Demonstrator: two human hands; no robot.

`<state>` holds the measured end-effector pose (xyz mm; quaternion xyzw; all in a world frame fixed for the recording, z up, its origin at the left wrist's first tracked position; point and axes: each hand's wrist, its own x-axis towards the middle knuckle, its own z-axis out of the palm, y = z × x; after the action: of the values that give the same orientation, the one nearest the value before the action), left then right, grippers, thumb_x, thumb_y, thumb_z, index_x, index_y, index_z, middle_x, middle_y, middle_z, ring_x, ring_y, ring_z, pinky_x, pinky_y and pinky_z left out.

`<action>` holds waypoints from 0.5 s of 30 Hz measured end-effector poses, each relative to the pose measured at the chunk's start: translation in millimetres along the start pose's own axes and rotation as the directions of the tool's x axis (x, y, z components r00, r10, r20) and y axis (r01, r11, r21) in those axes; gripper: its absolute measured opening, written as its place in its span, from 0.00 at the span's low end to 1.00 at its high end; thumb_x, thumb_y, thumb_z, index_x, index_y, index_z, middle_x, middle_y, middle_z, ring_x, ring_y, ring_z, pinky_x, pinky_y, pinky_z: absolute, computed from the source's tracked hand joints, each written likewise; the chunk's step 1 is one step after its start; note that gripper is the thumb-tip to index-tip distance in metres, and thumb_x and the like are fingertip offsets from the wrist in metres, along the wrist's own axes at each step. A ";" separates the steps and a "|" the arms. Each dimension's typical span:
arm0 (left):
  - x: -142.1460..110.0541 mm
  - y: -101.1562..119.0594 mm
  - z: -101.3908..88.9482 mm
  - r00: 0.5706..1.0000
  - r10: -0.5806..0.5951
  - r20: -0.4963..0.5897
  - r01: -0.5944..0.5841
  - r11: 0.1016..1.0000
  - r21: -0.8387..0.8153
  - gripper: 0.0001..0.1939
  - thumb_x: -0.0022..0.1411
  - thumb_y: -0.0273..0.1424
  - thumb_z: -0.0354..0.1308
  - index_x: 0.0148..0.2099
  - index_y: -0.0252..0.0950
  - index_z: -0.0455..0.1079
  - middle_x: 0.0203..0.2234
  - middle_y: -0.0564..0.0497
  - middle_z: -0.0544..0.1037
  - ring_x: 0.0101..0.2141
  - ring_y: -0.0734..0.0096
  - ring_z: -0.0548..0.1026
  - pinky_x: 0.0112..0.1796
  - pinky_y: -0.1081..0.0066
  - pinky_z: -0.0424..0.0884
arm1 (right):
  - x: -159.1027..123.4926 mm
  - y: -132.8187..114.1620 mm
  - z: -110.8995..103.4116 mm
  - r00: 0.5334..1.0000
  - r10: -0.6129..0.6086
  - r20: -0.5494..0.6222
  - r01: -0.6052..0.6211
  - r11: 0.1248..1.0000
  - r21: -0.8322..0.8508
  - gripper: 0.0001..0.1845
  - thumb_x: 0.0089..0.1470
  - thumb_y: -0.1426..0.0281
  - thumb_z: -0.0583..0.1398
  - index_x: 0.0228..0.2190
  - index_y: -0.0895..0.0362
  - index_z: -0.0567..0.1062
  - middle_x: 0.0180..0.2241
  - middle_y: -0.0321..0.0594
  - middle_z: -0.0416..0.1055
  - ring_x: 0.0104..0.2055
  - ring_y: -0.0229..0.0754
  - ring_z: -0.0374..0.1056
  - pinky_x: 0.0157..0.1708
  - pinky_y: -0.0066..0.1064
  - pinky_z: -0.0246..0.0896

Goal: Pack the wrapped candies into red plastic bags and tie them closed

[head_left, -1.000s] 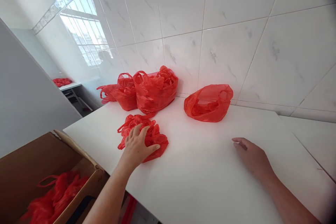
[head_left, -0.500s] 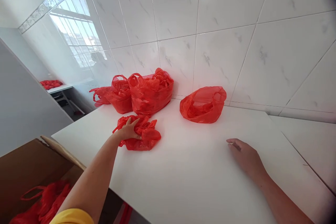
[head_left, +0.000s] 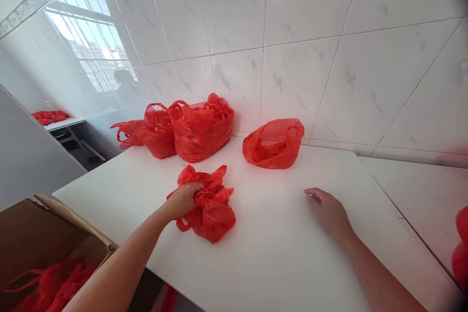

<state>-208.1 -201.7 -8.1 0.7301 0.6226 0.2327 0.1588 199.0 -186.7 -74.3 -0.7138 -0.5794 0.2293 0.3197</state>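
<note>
My left hand (head_left: 187, 198) is closed around a crumpled red plastic bag (head_left: 215, 217), held at or just above the white table (head_left: 270, 243); its folds hide part of my fingers. My right hand (head_left: 327, 208) hovers over or rests on the table at the right, fingers loosely curled with nothing visible in them. Beyond it, near the wall, a red plastic bag (head_left: 272, 148) sits with its mouth gaping and crumpled red plastic inside. A large stuffed red bag (head_left: 203, 131) and a smaller one (head_left: 161, 134) stand side by side behind my left hand.
A cardboard box (head_left: 73, 222) with red bags (head_left: 54, 282) inside stands at the lower left. The white tiled wall (head_left: 300, 73) bounds the table's back. Another surface with red plastic (head_left: 49, 117) lies far left. Red plastic (head_left: 461, 253) enters at the right edge.
My left hand has closed on the crumpled bag and drawn it toward me and slightly right. The view has turned a little right, and red plastic now shows at the right edge.
</note>
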 end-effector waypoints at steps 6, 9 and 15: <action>-22.6 3.2 -34.7 0.995 0.086 0.056 -0.092 0.991 0.101 0.05 0.48 0.25 0.51 0.28 0.39 0.66 0.25 0.55 0.74 0.26 0.71 0.69 0.26 0.74 0.63 | -0.8 -0.1 -2.1 1.000 0.003 0.011 -0.003 1.000 -0.014 0.18 0.50 0.59 0.52 0.40 0.48 0.73 0.38 0.37 0.72 0.37 0.43 0.68 0.34 0.34 0.62; -42.2 -30.6 -81.0 0.991 -0.095 -0.095 0.107 0.985 0.136 0.10 0.49 0.26 0.50 0.35 0.37 0.69 0.25 0.59 0.74 0.26 0.76 0.69 0.29 0.77 0.63 | -0.1 -0.5 -3.2 1.000 0.002 0.001 -0.002 0.999 -0.033 0.17 0.49 0.59 0.52 0.40 0.48 0.74 0.38 0.36 0.73 0.37 0.43 0.68 0.34 0.34 0.61; -124.8 -102.1 -175.8 0.706 -0.472 -0.529 0.681 0.658 0.322 0.17 0.53 0.38 0.50 0.44 0.40 0.70 0.22 0.63 0.71 0.28 0.79 0.67 0.34 0.78 0.58 | 7.3 11.8 -2.4 0.999 -0.036 -0.009 0.035 0.995 -0.093 0.16 0.48 0.61 0.55 0.39 0.49 0.75 0.38 0.41 0.74 0.36 0.45 0.68 0.34 0.35 0.58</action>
<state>-402.4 -316.7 68.8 0.4387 0.8816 0.1444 -0.0976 210.4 -181.5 -80.8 -0.7188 -0.6002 0.1926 0.2933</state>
